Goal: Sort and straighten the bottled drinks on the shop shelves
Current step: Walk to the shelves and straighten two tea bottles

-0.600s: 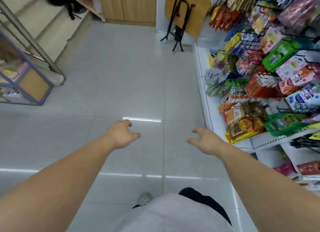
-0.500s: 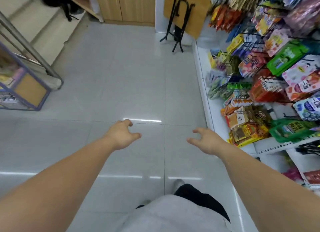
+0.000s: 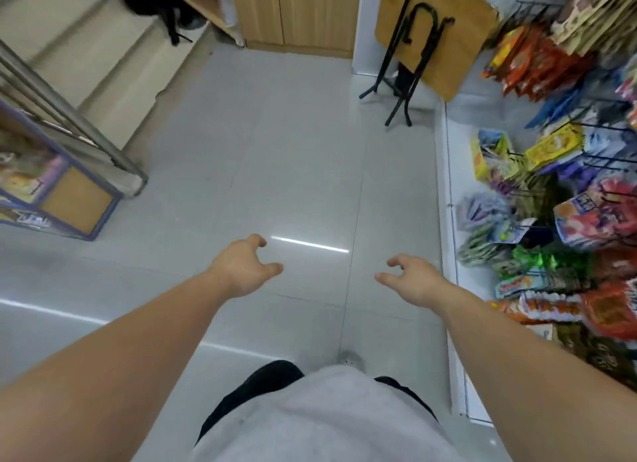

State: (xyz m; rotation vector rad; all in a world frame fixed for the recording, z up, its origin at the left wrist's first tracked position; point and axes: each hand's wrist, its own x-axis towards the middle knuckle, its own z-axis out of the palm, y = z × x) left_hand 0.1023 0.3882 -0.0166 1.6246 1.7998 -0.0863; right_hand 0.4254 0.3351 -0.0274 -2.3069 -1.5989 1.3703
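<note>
No bottled drinks are in view. My left hand [image 3: 243, 267] is stretched out over the grey tiled floor [image 3: 275, 172], fingers loosely curled and apart, holding nothing. My right hand [image 3: 415, 282] is held out the same way to its right, also holding nothing, close to the white base of a snack rack [image 3: 451, 261]. Both arms reach forward from the bottom of the view.
Hanging snack packets [image 3: 558, 186] fill the rack on the right. A folded wooden table with black legs [image 3: 420, 37] leans at the back. Wooden cabinets [image 3: 296, 13] stand behind. A blue-framed display stand [image 3: 65, 199] and metal stair rails [image 3: 69, 117] are on the left.
The view has moved forward along the aisle; the snack rack slid nearer and lower on the right. Both hands stay out in front, holding nothing.
</note>
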